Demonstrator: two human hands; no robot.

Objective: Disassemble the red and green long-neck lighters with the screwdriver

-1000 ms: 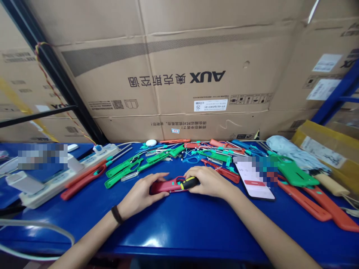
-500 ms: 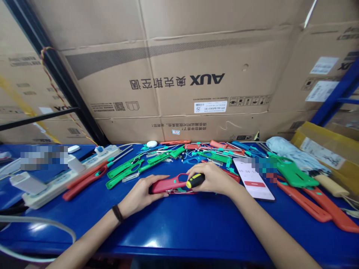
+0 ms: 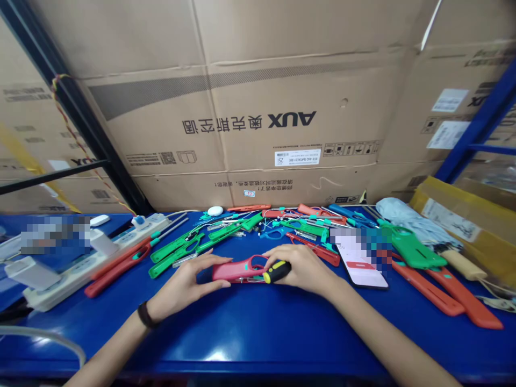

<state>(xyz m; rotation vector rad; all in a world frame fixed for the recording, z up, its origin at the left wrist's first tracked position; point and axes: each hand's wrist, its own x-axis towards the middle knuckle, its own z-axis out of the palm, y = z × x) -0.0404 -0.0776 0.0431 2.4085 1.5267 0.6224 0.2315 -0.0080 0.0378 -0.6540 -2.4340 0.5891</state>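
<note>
A red long-necked lighter [image 3: 234, 270], partly split along its side with thin wires or parts showing, lies low over the blue table in front of me. My left hand [image 3: 187, 279] has fingertips above and thumb below its rounded left end, with a gap at the palm. At the other end, my right hand [image 3: 300, 269] grips a screwdriver [image 3: 278, 272] by its black and yellow handle, its fingertips beside the lighter's trigger loop. The screwdriver's shaft is hidden.
Green lighter halves [image 3: 177, 252] and loose parts lie behind my hands. A phone [image 3: 363, 263] is right of them, near orange lighters [image 3: 431, 290] and a green one [image 3: 419, 250]. A power strip [image 3: 100, 258] runs along the left; a large carton [image 3: 242, 91] stands behind.
My left hand has slid leftward along the lighter, loosening so that the palm is off its end. The right hand keeps the screwdriver at the trigger loop. The view has shifted slightly.
</note>
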